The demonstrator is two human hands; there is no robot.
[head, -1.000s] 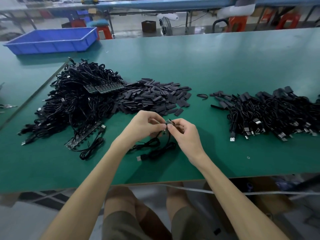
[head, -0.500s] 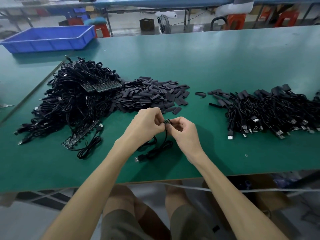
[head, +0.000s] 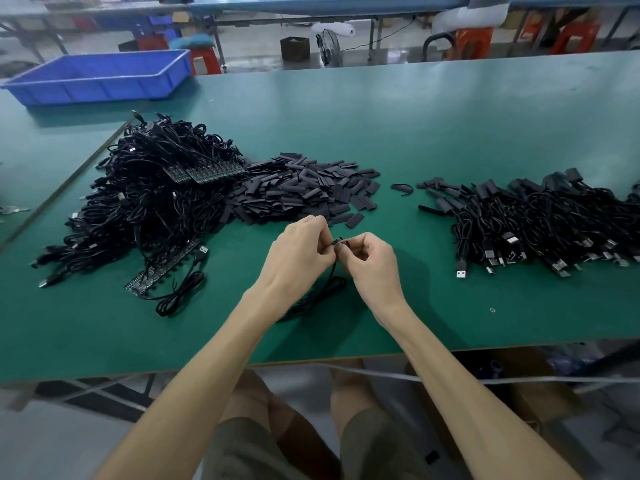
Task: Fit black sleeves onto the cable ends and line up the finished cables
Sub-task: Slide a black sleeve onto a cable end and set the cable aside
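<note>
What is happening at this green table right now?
A person works on one black cable: the left hand and the right hand pinch its end between them. Loose black sleeves lie in a pile behind the hands, a heap of cables to the left, sleeved cables to the right. Whether a sleeve is on this end, I cannot tell.

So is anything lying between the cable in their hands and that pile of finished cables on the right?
Nothing visible. The left hand and right hand pinch the cable end, and only bare green table separates it from the finished cables. One loose sleeve lies farther back, off that path.
</note>
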